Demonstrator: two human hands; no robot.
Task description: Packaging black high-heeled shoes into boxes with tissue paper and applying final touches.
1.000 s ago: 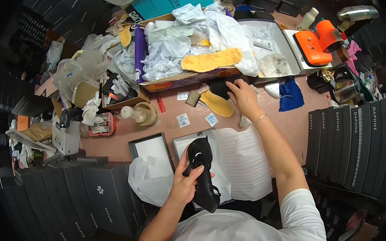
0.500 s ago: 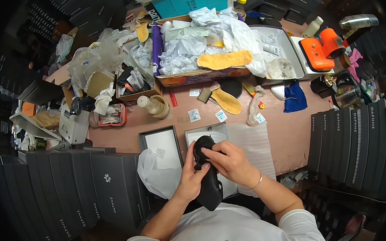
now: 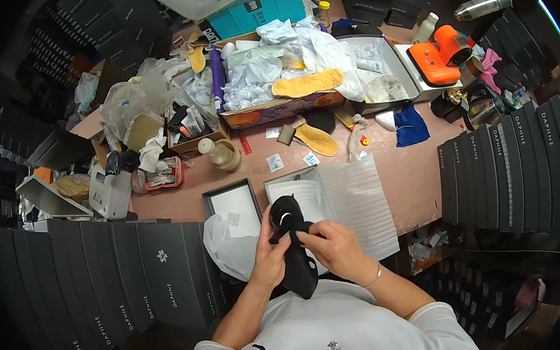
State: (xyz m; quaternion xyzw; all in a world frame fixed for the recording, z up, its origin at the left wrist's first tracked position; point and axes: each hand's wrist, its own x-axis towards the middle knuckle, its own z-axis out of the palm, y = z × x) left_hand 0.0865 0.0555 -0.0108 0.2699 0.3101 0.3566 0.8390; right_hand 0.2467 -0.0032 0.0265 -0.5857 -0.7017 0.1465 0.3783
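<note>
A black shoe [image 3: 299,276] is held up in front of my chest, above the near edge of the table. My left hand [image 3: 268,258] wraps round its side, the thumb near the strap. With pinched fingers, my right hand [image 3: 338,248] grips the black strap [image 3: 302,227] that crosses the shoe's opening. A pale lining shows inside the heel end. Just beyond the shoe lie a shoebox part with white paper [image 3: 296,192] and a white foam sheet [image 3: 364,201]. To their left are an open grey shoebox [image 3: 254,200] and a crumpled white bag [image 3: 227,251].
Grey shoeboxes are stacked at left [image 3: 175,269] and right [image 3: 487,172]. At the back, a large carton [image 3: 282,112] overflows with plastic and paper. Yellow insoles [image 3: 317,139], a glue bottle [image 3: 220,154], a blue cloth [image 3: 412,126] and an orange device [image 3: 434,64] occupy the table.
My right hand has shifted from the shoe's opening to the strap, which now stands out across it. The whole view has turned slightly.
</note>
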